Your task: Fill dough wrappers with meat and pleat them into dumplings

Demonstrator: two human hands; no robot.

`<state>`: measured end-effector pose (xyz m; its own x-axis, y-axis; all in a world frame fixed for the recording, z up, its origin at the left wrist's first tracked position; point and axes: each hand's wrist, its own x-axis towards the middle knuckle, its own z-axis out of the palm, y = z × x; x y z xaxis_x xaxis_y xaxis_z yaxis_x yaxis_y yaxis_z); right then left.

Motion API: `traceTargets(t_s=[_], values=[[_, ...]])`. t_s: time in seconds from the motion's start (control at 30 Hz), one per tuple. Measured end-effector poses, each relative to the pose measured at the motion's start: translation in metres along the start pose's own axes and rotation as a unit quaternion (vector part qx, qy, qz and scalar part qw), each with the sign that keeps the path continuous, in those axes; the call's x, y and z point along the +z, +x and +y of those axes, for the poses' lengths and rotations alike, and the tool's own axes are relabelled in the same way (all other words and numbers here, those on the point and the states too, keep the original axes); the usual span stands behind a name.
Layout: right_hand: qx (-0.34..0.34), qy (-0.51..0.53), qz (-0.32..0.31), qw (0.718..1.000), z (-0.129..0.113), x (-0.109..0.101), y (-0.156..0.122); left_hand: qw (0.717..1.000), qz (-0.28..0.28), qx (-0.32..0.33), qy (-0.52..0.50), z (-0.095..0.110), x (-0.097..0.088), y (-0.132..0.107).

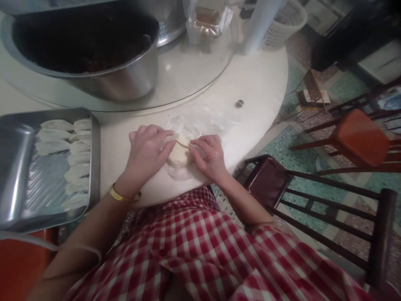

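Observation:
A pale round stack of dumpling wrappers [179, 156] lies on a clear plastic bag [200, 119] near the table's front edge. My left hand [149, 146], with a yellow band on its wrist, pinches the stack's left side between thumb and fingers. From the other side, my right hand [209, 158] has its fingertips closed on the right edge. The top wrapper's far edge looks slightly raised between both hands. Folded dumplings [78, 159] lie in rows in a metal tray [95, 156] on the left.
A large steel pot [138, 73] with dark contents stands on the glass turntable [188, 79]. Behind are a wrapped package [206, 21] and a white plastic basket [286, 25]. A small dark round object [239, 103] lies on the table. A dark wooden chair [328, 209] stands at right.

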<state>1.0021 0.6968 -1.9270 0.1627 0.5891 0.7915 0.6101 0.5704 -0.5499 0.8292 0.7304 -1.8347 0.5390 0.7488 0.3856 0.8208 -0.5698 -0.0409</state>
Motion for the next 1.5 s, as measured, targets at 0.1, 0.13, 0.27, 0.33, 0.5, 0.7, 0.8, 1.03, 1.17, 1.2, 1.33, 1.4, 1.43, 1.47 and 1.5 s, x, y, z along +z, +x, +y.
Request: traceTargets(t_s=[0.1, 0.13, 0.27, 0.33, 0.5, 0.7, 0.8, 1.03, 1.17, 1.2, 1.33, 1.4, 1.43, 1.47, 1.5], values=[[0.023, -0.01, -0.039, 0.999, 0.002, 0.006, 0.009, 0.999, -0.031, 0.002, -0.034, -0.004, 0.008, 0.009], [0.031, -0.011, -0.054, 0.998, 0.002, 0.007, 0.012, 0.998, -0.04, -0.001, -0.051, -0.004, 0.009, 0.011], [0.04, 0.003, -0.083, 0.996, 0.002, 0.012, 0.017, 0.995, -0.037, -0.017, -0.089, -0.002, 0.006, 0.012], [0.045, 0.009, -0.08, 0.996, 0.002, 0.013, 0.017, 0.994, -0.034, -0.022, -0.097, 0.0, 0.004, 0.012], [0.069, 0.05, -0.065, 0.994, 0.002, 0.012, 0.015, 0.992, -0.015, -0.021, -0.122, 0.001, 0.004, 0.009], [0.061, 0.069, -0.064, 0.994, 0.001, 0.013, 0.017, 0.997, 0.033, 0.017, -0.073, 0.003, 0.005, 0.004], [0.043, 0.063, -0.046, 0.996, 0.001, 0.011, 0.017, 0.997, 0.033, 0.024, -0.072, 0.003, 0.004, 0.003], [-0.005, 0.043, -0.03, 0.999, 0.001, 0.01, 0.014, 0.994, 0.024, 0.046, -0.099, 0.002, 0.001, 0.001], [-0.031, 0.048, -0.029, 0.998, 0.002, 0.012, 0.014, 0.993, 0.02, 0.058, -0.099, 0.001, -0.001, 0.0], [-0.039, 0.052, -0.027, 0.998, 0.002, 0.013, 0.014, 0.994, 0.02, 0.058, -0.094, 0.001, -0.001, -0.001], [-0.042, 0.056, -0.026, 0.997, 0.001, 0.014, 0.016, 0.995, 0.03, 0.046, -0.086, 0.0, 0.0, -0.001], [-0.028, 0.058, -0.037, 0.997, 0.001, 0.014, 0.016, 0.994, 0.032, 0.041, -0.091, 0.0, 0.001, 0.0], [-0.022, 0.059, -0.04, 0.997, 0.001, 0.014, 0.015, 0.994, 0.032, 0.041, -0.094, 0.0, 0.001, 0.0], [-0.019, 0.062, -0.043, 0.997, 0.001, 0.014, 0.015, 0.994, 0.031, 0.041, -0.097, 0.0, 0.001, 0.0], [-0.018, 0.064, -0.042, 0.997, 0.001, 0.014, 0.015, 0.994, 0.032, 0.041, -0.099, 0.0, 0.001, 0.0]])
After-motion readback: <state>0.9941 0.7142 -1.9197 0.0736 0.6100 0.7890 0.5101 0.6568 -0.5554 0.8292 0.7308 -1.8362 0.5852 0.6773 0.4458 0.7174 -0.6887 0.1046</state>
